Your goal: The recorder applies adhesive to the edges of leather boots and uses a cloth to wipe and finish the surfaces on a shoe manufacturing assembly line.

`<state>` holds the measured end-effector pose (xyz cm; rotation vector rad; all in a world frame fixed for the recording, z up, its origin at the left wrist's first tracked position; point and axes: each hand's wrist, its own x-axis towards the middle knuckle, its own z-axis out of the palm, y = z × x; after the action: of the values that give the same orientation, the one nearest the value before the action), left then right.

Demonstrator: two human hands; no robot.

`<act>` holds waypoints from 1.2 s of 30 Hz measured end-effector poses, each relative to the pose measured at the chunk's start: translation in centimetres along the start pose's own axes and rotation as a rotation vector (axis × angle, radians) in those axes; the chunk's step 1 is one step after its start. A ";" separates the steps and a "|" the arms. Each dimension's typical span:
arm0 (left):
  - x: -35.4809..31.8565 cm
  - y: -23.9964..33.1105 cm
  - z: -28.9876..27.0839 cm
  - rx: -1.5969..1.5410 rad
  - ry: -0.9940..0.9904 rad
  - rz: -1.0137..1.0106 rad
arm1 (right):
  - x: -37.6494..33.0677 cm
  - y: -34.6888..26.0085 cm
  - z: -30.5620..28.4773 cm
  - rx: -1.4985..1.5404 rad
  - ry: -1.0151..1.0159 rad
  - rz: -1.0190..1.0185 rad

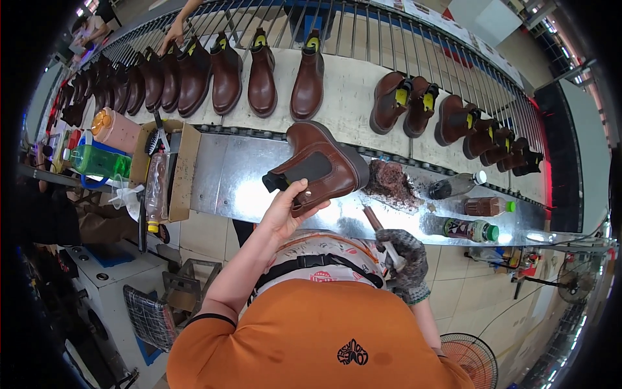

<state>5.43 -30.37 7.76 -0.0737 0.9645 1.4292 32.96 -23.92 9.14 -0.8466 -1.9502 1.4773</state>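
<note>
My left hand (283, 211) is bare and grips a brown ankle boot (327, 159) by its top. The boot is held tilted over the metal work ledge, with its dark elastic side panel facing up and its sole to the right. My right hand (408, 259) wears a grey speckled knit glove and is closed round a slim stick-like tool (372, 219). That tool has a brown end pointing up toward the boot and a pale lower part; its exact kind I cannot make out. A small gap separates its tip from the boot.
A belt (353, 91) carries rows of brown boots (308, 81). Along the metal ledge (220, 162) lie a dark red, crumbly cloth-like heap (391, 181) and several bottles (481, 231). At left stands a cardboard box (186, 172) with a brush (153, 142). Another person's hand (173, 35) touches a boot.
</note>
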 end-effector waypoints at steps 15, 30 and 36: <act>14.1 9.8 7.7 0.552 -0.070 0.150 | 0.1 20.3 4.0 0.685 0.376 0.407; 22.9 9.0 9.3 1.494 0.330 0.562 | 0.5 17.5 4.9 0.126 0.429 0.510; 23.9 9.9 4.5 1.234 0.392 1.053 | 1.2 15.8 4.8 0.056 0.436 0.470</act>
<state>-4.24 -6.80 1.33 1.2608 2.2594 1.4550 31.07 -22.90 -7.30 -1.5324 -1.4393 1.4268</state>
